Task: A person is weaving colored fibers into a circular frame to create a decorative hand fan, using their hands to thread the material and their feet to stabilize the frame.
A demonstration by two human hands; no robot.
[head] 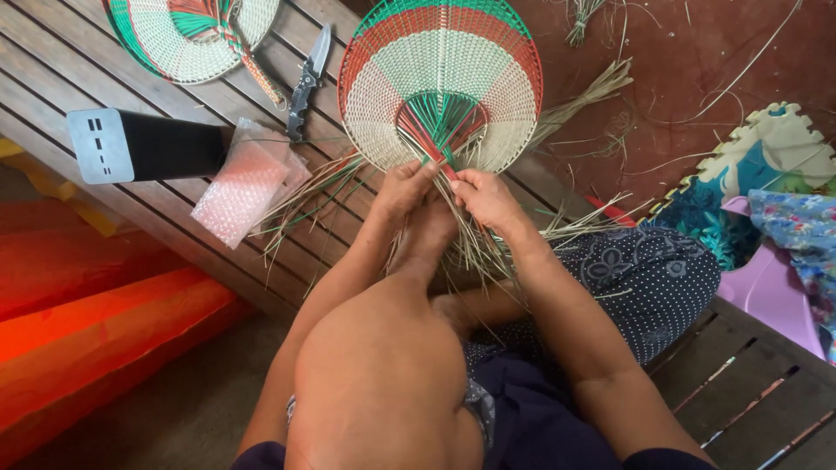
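A round woven fan with green, red and cream bands lies on the wooden slat platform in front of me. Its loose straw strands hang from the base toward my lap. My left hand grips the strands at the fan's base on the left. My right hand pinches strands beside it on the right. A foot rests under both hands. My bent knee fills the lower middle.
A second woven fan lies at the top left, with folding pliers beside it. A black box and bubble wrap sit left. Orange fabric lies below the platform. A patterned mat and floral cloth lie at the right.
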